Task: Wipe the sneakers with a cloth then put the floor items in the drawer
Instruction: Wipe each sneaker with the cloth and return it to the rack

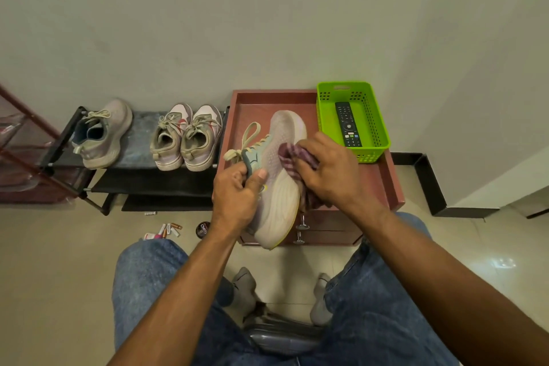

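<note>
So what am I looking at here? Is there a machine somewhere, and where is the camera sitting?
There is no machine: this is a person at work, filmed by one wide-angle camera worn on the head and looking down, so you see the arms, jeans and socked feet from above. The left hand grips a pale sneaker turned on its side, sole showing. The right hand presses a striped cloth against that sole. Behind them stands a small reddish cabinet with drawers, and on top of it a green basket holding a remote control. To the left, a low black rack carries three more sneakers. On the floor beside the cabinet lie some batteries and a small round tin.
</note>
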